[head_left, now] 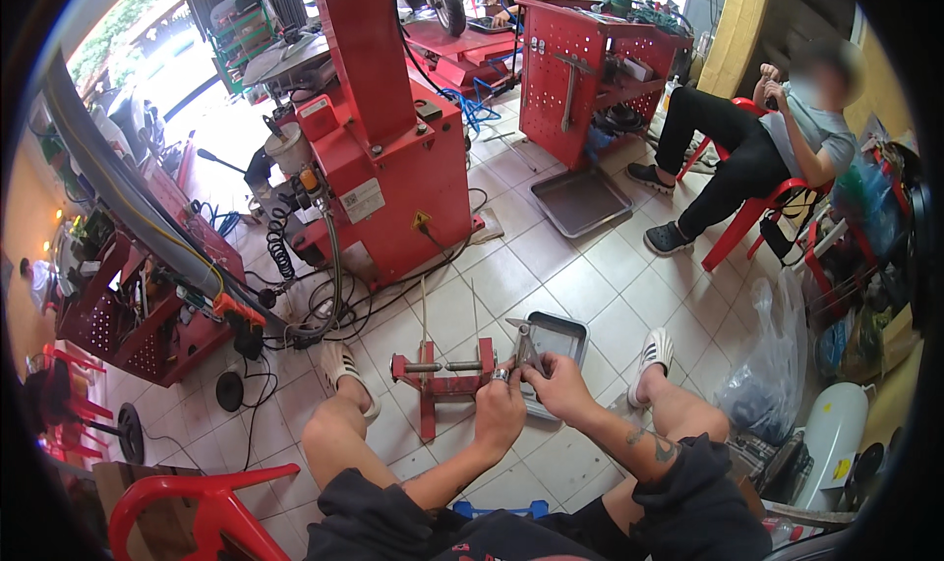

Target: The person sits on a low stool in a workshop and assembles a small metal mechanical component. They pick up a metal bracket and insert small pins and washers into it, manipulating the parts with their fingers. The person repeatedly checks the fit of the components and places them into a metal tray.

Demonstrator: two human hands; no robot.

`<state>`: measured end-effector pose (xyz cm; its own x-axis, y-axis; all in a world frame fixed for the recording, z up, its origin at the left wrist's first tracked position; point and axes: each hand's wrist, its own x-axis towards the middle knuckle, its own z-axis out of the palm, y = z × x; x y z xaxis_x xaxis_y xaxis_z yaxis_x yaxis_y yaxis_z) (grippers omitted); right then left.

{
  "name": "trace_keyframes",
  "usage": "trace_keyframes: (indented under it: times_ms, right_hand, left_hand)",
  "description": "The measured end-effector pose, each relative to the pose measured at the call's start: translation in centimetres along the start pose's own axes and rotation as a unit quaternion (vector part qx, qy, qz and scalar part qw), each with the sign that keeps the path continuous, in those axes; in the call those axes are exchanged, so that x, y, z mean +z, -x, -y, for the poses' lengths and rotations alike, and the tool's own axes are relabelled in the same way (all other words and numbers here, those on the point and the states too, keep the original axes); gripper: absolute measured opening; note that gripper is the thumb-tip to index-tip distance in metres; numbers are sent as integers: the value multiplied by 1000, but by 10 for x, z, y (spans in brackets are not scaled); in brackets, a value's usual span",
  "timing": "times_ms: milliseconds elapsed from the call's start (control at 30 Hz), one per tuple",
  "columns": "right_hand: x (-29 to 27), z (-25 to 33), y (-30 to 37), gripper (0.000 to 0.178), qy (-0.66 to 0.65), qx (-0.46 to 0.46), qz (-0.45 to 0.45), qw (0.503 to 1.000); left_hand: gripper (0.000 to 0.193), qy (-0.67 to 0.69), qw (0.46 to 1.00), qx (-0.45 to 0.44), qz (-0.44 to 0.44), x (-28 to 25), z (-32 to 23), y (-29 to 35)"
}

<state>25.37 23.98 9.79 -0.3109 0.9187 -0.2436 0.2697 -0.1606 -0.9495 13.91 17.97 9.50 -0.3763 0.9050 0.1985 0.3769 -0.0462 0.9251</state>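
My left hand (500,413) is closed around a small, shiny metal piece (500,374) whose kind I cannot make out. Beside it, my right hand (562,389) grips a grey metal tool that looks like pliers (525,343), its tips pointing up and away from me. Both hands are close together, between my knees. Just left of them a red metal stand (427,418) sits on the floor, with a spring-like rod (460,365) across its top. Under and beyond my right hand lies a shallow grey metal tray (580,337).
A red machine (393,202) with a tall column stands ahead, cables (339,310) on the floor around it. Further right are a larger tray (580,205) and a red tool cart (551,89). Someone sits on a red chair (737,227); a plastic bag (767,364) lies at right.
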Motion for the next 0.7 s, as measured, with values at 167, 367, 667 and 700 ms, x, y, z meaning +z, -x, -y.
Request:
trace_keyframes:
  times_ms: [167, 367, 667, 700]
  right_hand:
    - [2, 17, 7, 24, 114, -113, -23, 987]
    - [-6, 17, 4, 21, 180, -208, 31, 961]
    - [-4, 10, 6, 22, 103, -221, 8, 970]
    - [-3, 8, 6, 21, 110, -227, 15, 968]
  left_hand:
    - [23, 22, 997, -78, 3, -2, 5, -2]
    - [23, 108, 988, -108, 13, -13, 19, -9]
    - [23, 151, 979, -116, 79, -26, 7, -13]
    - [23, 145, 980, -113, 80, -27, 7, -11]
